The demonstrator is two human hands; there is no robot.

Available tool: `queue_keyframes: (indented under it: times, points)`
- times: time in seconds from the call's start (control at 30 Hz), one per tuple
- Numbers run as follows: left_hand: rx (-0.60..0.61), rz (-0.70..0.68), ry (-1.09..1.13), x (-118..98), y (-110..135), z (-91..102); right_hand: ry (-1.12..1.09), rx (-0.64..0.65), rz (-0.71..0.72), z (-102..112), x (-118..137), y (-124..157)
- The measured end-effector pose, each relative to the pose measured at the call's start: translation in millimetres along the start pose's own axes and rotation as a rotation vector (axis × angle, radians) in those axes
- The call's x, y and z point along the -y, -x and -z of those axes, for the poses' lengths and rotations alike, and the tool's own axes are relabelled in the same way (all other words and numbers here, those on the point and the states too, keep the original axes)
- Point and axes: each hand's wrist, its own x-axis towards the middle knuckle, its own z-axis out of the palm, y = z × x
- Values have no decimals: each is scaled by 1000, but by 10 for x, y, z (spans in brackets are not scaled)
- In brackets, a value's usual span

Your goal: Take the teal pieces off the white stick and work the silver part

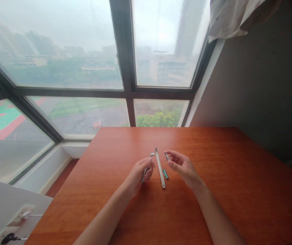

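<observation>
My left hand (141, 173) is closed around a slim grey, remote-like object (146, 170) whose rounded end pokes out past my fingers. My right hand (180, 165) pinches a small dark battery (166, 156) between thumb and fingertips. Between the two hands a long pale strip, perhaps the cover (159, 167), lies flat on the wooden table (212, 204). A second small battery with a green band (165, 174) lies on the table just right of that strip, below my right fingers.
The red-brown table runs up to a large window (125, 68) ahead. A grey wall (263, 85) stands on the right, with a curtain (235, 17) bunched at the top. A white power strip with plugs (15, 224) sits at the lower left.
</observation>
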Motion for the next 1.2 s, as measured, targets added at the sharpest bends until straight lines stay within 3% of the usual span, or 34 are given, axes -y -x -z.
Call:
queue_keyframes:
  times: [0.13, 0.27, 0.47, 0.8, 1.0, 1.2]
  points:
    - [-80, -86, 28, -25, -43, 53, 368, -41, 64, 93, -120, -72]
    - [-132, -91, 13, -57, -58, 104, 674, 64, 56, 134, -193, -134]
    - [-161, -88, -58, -53, -41, 103, 932, 213, 6, 106, -93, -255]
    - [-142, -74, -139, -56, -15, 81, 958, 259, 5, 63, -90, -340]
    - [-158, -75, -152, -68, -16, 84, 913, 199, -9, 96, -51, -148]
    - [-162, -77, -160, -66, -8, 91, 1008, 159, -79, 56, -27, 109]
